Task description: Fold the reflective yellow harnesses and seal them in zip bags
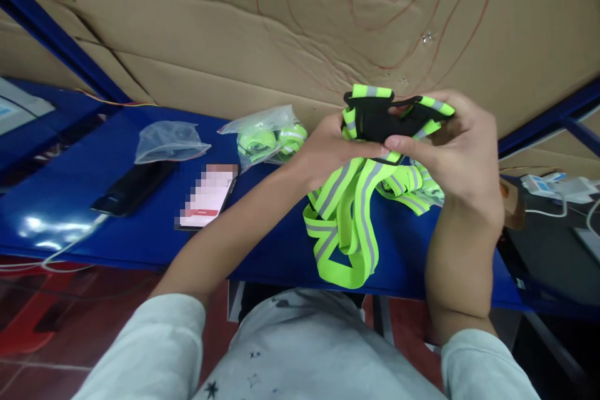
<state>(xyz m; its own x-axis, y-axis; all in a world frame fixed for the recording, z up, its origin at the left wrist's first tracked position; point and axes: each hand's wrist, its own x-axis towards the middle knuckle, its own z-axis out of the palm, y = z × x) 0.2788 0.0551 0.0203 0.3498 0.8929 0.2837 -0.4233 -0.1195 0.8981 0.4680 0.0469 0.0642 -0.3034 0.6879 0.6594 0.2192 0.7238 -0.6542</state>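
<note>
Both hands grip a neon-yellow reflective strap harness (363, 200) by its black backing piece, raised over the blue table. My left hand (328, 144) is closed on the backing's left and lower edge. On the other side, my right hand (452, 144) is closed too, its thumb pressed on the lower edge and the fingers partly hidden behind. Yellow straps with a grey stripe hang in loops from the backing down to the tabletop. Just behind them lies another bundle of yellow reflective strap (405, 184), partly covered by my hands.
Clear bags (257, 140) with rolled yellow straps stand against the cardboard wall (201, 31). To the left on the blue table (135, 234) are a crumpled clear bag (169, 140), a black phone (134, 190) with a white cable and a lit phone (209, 195). White devices (557, 186) sit far right.
</note>
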